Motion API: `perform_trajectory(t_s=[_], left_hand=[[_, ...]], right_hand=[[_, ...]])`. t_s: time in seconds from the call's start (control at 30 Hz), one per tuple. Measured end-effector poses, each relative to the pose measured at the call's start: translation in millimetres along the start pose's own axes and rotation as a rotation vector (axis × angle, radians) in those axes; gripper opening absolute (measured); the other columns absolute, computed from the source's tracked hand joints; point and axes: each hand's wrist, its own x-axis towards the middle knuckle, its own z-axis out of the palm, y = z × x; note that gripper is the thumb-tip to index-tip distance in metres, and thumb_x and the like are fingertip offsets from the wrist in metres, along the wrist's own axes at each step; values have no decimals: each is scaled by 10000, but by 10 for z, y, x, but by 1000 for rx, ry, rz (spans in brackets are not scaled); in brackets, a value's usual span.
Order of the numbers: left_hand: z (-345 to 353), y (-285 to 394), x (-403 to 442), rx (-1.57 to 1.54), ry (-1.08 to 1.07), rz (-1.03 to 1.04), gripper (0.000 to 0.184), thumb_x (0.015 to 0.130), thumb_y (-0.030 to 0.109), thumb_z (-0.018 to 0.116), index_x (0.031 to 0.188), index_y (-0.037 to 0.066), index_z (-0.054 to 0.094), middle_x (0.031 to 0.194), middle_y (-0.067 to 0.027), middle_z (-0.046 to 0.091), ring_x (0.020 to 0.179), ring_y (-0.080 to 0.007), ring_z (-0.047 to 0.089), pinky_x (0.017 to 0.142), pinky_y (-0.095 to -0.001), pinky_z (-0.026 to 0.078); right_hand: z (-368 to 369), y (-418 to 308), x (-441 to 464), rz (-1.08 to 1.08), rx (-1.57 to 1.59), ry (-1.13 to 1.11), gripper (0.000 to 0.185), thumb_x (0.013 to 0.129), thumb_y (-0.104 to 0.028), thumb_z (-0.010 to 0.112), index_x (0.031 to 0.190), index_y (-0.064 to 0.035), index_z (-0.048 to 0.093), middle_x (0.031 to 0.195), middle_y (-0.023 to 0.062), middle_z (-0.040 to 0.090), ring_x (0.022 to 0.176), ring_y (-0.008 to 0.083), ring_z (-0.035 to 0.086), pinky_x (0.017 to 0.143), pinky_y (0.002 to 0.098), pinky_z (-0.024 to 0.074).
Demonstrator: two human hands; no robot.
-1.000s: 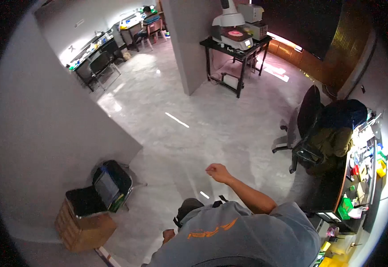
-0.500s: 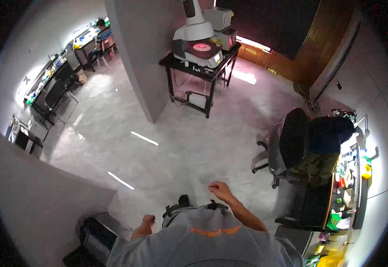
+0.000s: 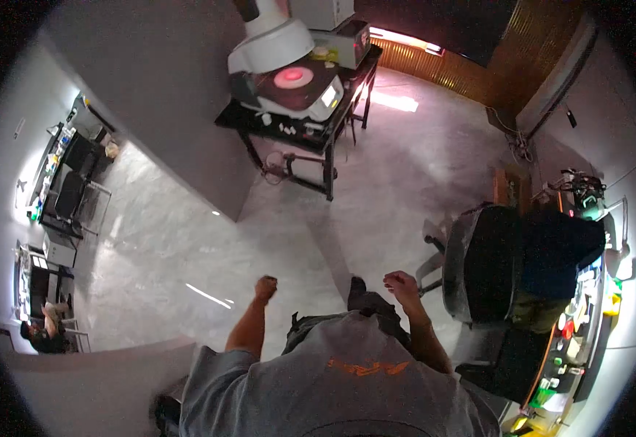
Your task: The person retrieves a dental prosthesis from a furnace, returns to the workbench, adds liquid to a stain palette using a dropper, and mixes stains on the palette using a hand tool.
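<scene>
Head cam: L hand [image 3: 265, 288] fisted; R hand [image 3: 403, 282] loosely uncurled near chair [image 3: 482, 262]; both seemingly empty, held out prob. for balance.

Right hand [image 3: 402, 285] — near dark chair [image 3: 482, 258].

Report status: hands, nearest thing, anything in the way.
Left hand and right hand: nothing visible in either. Black chair nearest, right side, untouched. Farther ahead, white machine on black table; nothing seen blocking close in front.
</scene>
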Motion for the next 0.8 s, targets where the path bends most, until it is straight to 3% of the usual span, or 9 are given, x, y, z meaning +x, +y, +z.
perform_trajectory(t_s=[0.03, 0.1, 0.13, 0.17, 0.2, 0.23, 0.47, 0.63, 0.8], left_hand=[[172, 103, 5, -792, -126, -270, 275, 895, 362, 669, 1014, 133, 764, 1055, -103, 755, 954, -299, 717, 819, -452, 571], [274, 533, -47, -751, -256, -497, 260, 926, 364, 667, 1052, 149, 742, 1024, -49, 766, 876, -237, 733, 776, -424, 577], [347, 495, -82, -351, -228, 121, 171, 928, 298, 660, 1003, 166, 738, 988, -23, 767, 822, -211, 737, 732, -408, 579], [351, 556, -143, -560, -387, 29, 121, 914, 249, 647, 931, 167, 735, 973, -26, 764, 853, -225, 737, 706, -416, 575], [464, 911, -151, -553, -468, -455, 139, 921, 229, 611, 895, 176, 737, 911, -26, 752, 797, -234, 713, 679, -418, 552], [470, 883, -258, -544, -493, -470, 143, 922, 237, 612, 897, 172, 737, 906, -28, 750, 798, -232, 711, 682, -418, 552], [172, 1203, 232, -514, -545, -481, 193, 930, 299, 619, 915, 146, 737, 876, -43, 732, 801, -222, 697, 700, -420, 554], [-95, 1453, 1666, -481, -453, -320, 242, 935, 342, 624, 928, 128, 736, 855, -54, 719, 804, -215, 688, 712, -421, 555], [-506, 1713, 2948, -141, 32, 14, 296, 941, 386, 629, 941, 110, 736, 833, -65, 706, 807, -208, 678, 725, -421, 556]], right_hand=[[-123, -48, 364, 19, -23, 7, 155, 968, -139, 661, 1063, -23, 699, 947, 65, 723, 851, 150, 673, 764, 309, 526], [-392, -322, 1025, -73, -111, -57, 166, 977, -164, 664, 1065, -27, 701, 923, 58, 711, 837, 141, 653, 760, 317, 517], [-484, -435, 1330, -110, -151, -88, 173, 982, -177, 666, 1066, -30, 702, 911, 54, 705, 830, 137, 644, 758, 321, 513], [-564, -518, 1660, -165, -170, -100, 197, 995, -208, 657, 1031, -20, 702, 923, 73, 711, 863, 165, 662, 787, 343, 524], [-642, -551, 1983, -220, -197, -113, 236, 1007, -239, 649, 997, -10, 702, 936, 93, 717, 896, 193, 680, 816, 365, 536], [-681, -538, 2300, -345, 136, -203, 231, 997, -226, 641, 975, -7, 711, 917, 93, 716, 881, 197, 680, 821, 359, 531], [-411, -1334, 3826, -86, -207, -156, 213, 980, -219, 682, 1040, -17, 713, 941, 70, 720, 856, 151, 667, 755, 332, 539], [-107, -1725, 4695, -39, -202, -153, 174, 931, -163, 668, 993, -8, 716, 912, 80, 733, 843, 177, 689, 770, 340, 552], [89, -2436, 5762, -263, -524, -75, 56, 885, -54, 689, 907, -12, 720, 790, 89, 716, 725, 130, 673, 666, 305, 526]])
